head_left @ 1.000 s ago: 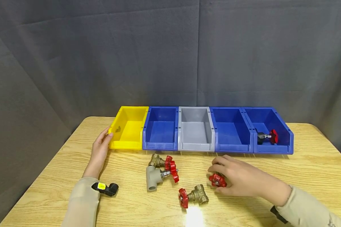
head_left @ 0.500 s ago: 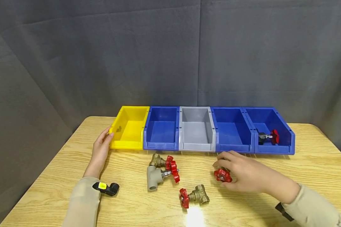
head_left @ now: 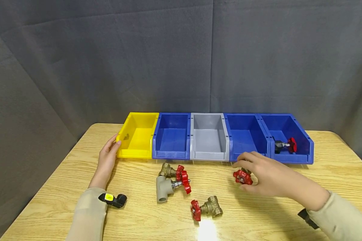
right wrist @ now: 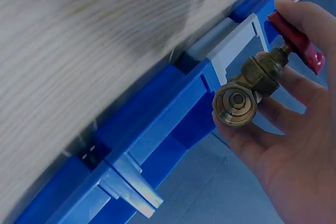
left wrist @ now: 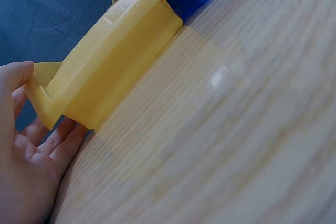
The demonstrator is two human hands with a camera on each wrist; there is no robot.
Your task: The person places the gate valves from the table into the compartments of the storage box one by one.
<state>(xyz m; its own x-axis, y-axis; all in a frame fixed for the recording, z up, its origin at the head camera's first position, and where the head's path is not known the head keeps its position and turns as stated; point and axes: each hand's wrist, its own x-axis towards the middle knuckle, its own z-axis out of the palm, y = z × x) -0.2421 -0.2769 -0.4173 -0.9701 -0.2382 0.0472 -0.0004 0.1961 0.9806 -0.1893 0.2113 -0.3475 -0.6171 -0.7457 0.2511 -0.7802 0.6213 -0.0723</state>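
My right hand (head_left: 276, 177) holds a brass valve with a red handwheel (right wrist: 261, 74) above the table, just in front of the blue bins. In the right wrist view, the thumb lies on the handwheel and the fingers curl round the brass body, its threaded opening facing the camera. At the far left of the row, my left hand (head_left: 107, 160) grips the front corner of the yellow bin (left wrist: 113, 66), thumb at the rim and fingers beneath. On the table lie a grey plastic valve (head_left: 162, 189), a brass valve (head_left: 166, 170) against it, and another brass valve (head_left: 212, 206) nearer.
Right of the yellow bin stand a blue bin (head_left: 170, 155), a grey bin (head_left: 209, 156) and two more blue bins. The far-right blue bin (head_left: 292, 158) contains a black valve with a red handwheel (head_left: 285, 145). A dark curtain (head_left: 181, 60) hangs behind the table.
My right hand has lifted the brass valve and moved it right and towards the blue bins. The left hand stays on the yellow bin; the other valves have not moved.
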